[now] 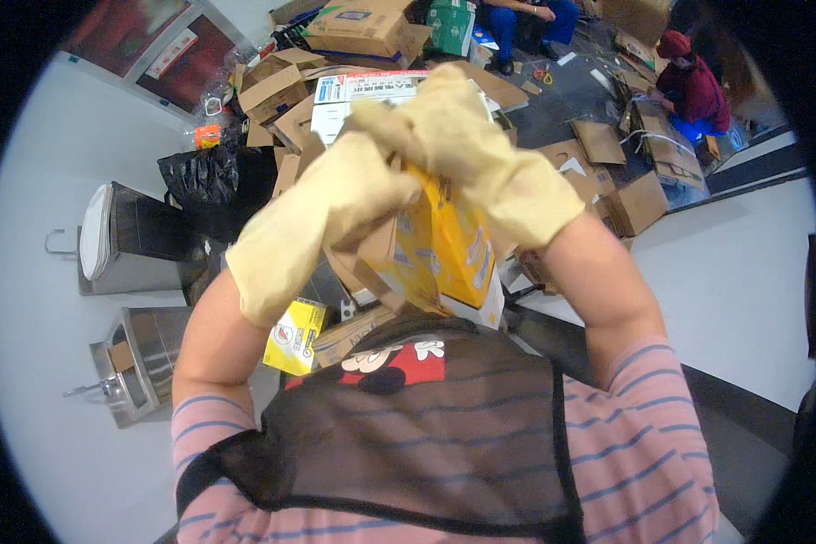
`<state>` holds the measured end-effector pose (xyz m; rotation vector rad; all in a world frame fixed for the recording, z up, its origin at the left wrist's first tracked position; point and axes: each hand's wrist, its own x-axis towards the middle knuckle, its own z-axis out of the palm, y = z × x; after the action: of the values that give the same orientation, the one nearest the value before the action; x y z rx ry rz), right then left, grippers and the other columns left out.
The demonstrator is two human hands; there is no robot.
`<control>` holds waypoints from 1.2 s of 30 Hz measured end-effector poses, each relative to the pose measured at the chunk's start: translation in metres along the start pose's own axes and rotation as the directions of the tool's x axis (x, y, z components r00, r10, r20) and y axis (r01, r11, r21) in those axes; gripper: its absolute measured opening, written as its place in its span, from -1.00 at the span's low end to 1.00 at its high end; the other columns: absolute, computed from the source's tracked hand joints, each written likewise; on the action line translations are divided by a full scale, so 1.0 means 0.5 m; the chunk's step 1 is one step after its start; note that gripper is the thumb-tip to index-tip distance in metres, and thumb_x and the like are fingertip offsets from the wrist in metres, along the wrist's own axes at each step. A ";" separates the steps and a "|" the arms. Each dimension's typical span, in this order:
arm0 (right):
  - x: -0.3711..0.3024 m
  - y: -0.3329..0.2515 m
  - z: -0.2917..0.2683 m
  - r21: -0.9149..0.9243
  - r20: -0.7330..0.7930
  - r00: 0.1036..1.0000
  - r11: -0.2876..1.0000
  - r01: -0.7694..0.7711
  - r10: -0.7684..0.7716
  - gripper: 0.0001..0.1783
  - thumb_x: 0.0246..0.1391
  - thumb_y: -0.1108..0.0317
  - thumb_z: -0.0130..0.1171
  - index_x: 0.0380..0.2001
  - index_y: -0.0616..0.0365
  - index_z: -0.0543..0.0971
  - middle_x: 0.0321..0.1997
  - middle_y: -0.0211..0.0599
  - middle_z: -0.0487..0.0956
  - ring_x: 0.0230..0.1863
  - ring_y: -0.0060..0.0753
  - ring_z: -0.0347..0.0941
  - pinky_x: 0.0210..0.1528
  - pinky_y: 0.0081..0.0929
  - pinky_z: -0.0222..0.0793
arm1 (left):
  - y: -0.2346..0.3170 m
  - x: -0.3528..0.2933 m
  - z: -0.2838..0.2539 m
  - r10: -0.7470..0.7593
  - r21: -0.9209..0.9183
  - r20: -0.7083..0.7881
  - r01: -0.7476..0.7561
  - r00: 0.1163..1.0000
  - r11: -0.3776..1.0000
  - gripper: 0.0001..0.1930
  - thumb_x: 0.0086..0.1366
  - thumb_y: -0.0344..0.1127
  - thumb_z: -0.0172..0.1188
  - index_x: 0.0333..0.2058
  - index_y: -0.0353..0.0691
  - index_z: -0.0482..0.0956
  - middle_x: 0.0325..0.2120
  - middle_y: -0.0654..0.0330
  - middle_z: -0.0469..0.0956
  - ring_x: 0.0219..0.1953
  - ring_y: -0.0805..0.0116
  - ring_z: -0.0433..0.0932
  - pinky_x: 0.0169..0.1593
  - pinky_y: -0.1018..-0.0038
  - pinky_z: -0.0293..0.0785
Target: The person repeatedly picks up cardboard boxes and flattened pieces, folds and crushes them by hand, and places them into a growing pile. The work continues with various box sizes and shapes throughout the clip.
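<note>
Both my hands wear cream rubber gloves and meet in front of my chest. My left hand is closed at the upper edge of a yellow cardboard carton, its fingers curled over it. A brown cardboard flap hangs below that hand, beside the carton's yellow printed side. Above and to the right, my right hand is bent over the carton's top, touching the left glove. Its fingers are closed and blurred, and what they grip is hidden. The carton stands tilted, its lower end near my dark mesh apron.
Flattened and opened brown boxes pile up ahead, with a white carton behind my hands. A yellow-and-white box lies lower left. Black bags and metal bins line the left wall. Two people sit or crouch farther off among cardboard.
</note>
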<state>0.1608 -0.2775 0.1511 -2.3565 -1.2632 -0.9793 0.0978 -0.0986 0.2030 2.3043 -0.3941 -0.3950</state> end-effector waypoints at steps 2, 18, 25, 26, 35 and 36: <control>0.030 0.058 0.011 -0.023 0.070 0.995 0.998 -0.065 0.066 -0.75 0.41 0.05 0.22 0.05 -0.35 0.75 -0.51 -0.50 0.76 -0.54 -0.22 0.69 -0.43 -0.11 0.56 | 0.021 0.056 -0.030 -0.114 0.042 0.038 0.113 0.993 0.993 -0.57 0.14 -0.27 0.35 -0.05 -0.38 0.75 -0.28 -0.07 0.80 -0.28 0.16 0.78 -0.16 0.27 0.68; 0.067 0.173 -0.019 -0.305 -0.003 0.999 0.951 0.041 -0.045 -0.71 0.44 0.09 0.15 0.04 -0.21 0.77 -0.48 -0.34 0.75 -0.44 -0.14 0.70 -0.23 -0.13 0.53 | 0.086 0.013 -0.125 -0.250 0.300 0.225 0.178 0.942 0.937 -0.40 0.11 0.08 0.54 0.04 -0.20 0.83 -0.01 -0.01 0.82 -0.03 0.13 0.80 0.06 0.26 0.71; 0.160 0.070 0.023 -0.131 -0.077 0.991 0.986 0.102 -0.112 -0.66 0.42 0.10 0.23 0.17 -0.17 0.73 -0.34 -0.39 0.78 -0.31 -0.18 0.68 -0.15 -0.11 0.50 | -0.012 0.003 -0.032 0.196 0.075 0.403 -0.246 0.894 0.966 -0.63 0.37 -0.18 0.46 0.11 -0.08 0.79 -0.14 0.15 0.83 -0.08 0.13 0.76 0.04 0.30 0.66; 0.148 0.098 0.038 -0.138 -0.228 0.962 0.983 0.123 -0.153 -0.69 0.46 0.11 0.18 0.14 -0.18 0.74 -0.42 -0.46 0.79 -0.45 -0.23 0.72 -0.30 -0.19 0.59 | -0.004 0.000 -0.016 0.203 0.106 0.409 -0.267 0.890 0.958 -0.68 0.38 -0.21 0.44 0.09 -0.03 0.79 -0.18 0.15 0.83 -0.13 0.03 0.76 0.00 0.25 0.67; -0.118 0.361 0.029 -0.188 0.102 0.340 0.353 -0.916 0.935 0.03 0.42 -0.57 -0.36 0.01 0.04 0.86 0.16 0.16 0.75 0.30 0.23 0.64 0.42 0.00 0.40 | -0.034 -0.108 0.159 -0.162 -0.053 0.602 0.242 0.781 0.969 -0.49 0.61 0.08 0.15 0.06 -0.35 0.69 -0.17 -0.02 0.74 -0.12 0.25 0.66 0.05 0.24 0.55; -0.129 0.364 0.020 -0.108 0.065 0.303 0.308 -0.945 0.951 0.00 0.40 -0.58 -0.30 0.03 0.02 0.85 0.14 0.15 0.77 0.30 0.17 0.64 0.42 -0.02 0.41 | -0.053 -0.109 0.170 -0.155 -0.047 0.624 0.235 0.766 0.971 -0.50 0.63 0.05 0.15 0.15 -0.31 0.68 -0.08 -0.01 0.77 -0.05 0.25 0.66 0.12 0.27 0.55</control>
<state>0.2891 -0.4160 0.1102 -2.5342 0.3412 -0.4070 0.0193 -0.1130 0.1357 2.0475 -0.4266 -1.2659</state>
